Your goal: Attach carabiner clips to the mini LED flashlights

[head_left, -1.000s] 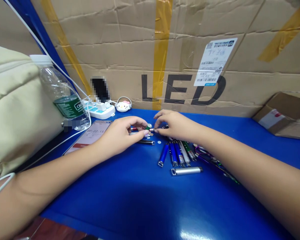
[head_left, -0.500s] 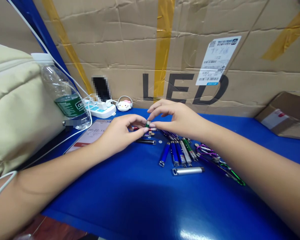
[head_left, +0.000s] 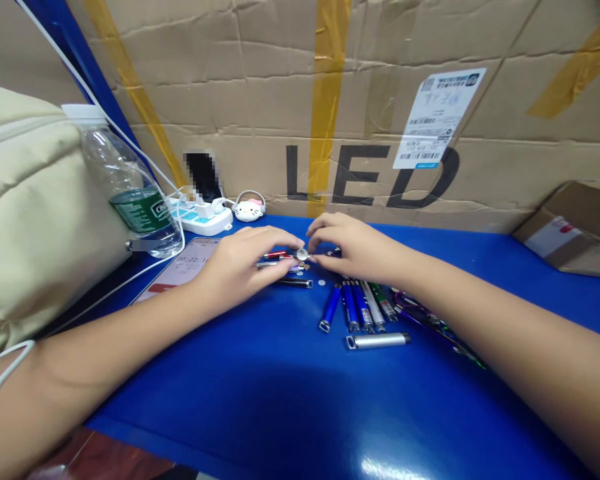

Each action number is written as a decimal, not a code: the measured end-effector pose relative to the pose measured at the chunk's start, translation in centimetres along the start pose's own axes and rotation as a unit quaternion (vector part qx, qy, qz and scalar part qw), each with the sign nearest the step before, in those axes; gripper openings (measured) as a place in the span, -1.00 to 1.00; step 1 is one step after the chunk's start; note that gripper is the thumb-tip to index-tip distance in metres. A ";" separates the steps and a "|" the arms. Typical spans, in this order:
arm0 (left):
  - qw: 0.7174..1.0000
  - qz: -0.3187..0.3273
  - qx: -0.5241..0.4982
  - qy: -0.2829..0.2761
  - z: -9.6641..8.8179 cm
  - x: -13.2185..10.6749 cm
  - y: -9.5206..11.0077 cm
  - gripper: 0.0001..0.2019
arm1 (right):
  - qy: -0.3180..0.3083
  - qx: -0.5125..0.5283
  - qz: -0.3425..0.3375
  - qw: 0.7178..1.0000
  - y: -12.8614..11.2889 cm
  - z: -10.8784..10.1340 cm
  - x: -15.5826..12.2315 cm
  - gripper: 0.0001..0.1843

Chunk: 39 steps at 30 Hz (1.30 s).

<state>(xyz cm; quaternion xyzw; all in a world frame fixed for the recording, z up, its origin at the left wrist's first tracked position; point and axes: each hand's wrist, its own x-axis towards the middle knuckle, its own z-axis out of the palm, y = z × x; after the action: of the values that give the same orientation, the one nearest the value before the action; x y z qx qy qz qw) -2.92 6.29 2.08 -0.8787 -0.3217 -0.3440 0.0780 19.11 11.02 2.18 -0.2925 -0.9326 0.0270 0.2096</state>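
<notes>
left hand point(head_left: 236, 267) and right hand point(head_left: 361, 249) pinch a disc point(head_left: 301, 254) (perhaps a battery)

Both hands drop from brief lift, back low over counter point(head_left: 280, 387). Right hand point(head_left: 353, 250) fingers, fanned before, now curled down. Green piece gone from sight; small silver disc point(head_left: 301, 254) shows at left hand point(head_left: 240, 267) fingertips.

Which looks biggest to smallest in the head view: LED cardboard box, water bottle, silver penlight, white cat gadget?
1. LED cardboard box
2. water bottle
3. silver penlight
4. white cat gadget; it sits farther back, so the last two are unsure.
</notes>
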 end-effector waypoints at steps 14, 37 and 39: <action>0.998 -0.050 -0.007 -0.027 0.0 0.2 0.0 -0.82 | 0.020 0.004 0.143 0.990 -1.0 2.2 0.4 -0.90; 0.972 -0.207 -0.106 -0.015 0.2 0.5 -0.1 -0.78 | 0.151 0.056 0.025 0.987 -1.0 1.4 0.4 -0.79; 0.972 -0.211 -0.107 -0.012 0.2 0.5 -0.1 -0.77 | 0.082 0.013 0.031 0.996 -0.6 1.9 0.2 -0.76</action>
<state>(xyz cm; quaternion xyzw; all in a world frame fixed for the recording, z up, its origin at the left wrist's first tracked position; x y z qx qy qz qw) -2.61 6.73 2.24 -0.7982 -0.4620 -0.3748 -0.0945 17.88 10.80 0.59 -0.3199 -0.9022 0.0220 0.2885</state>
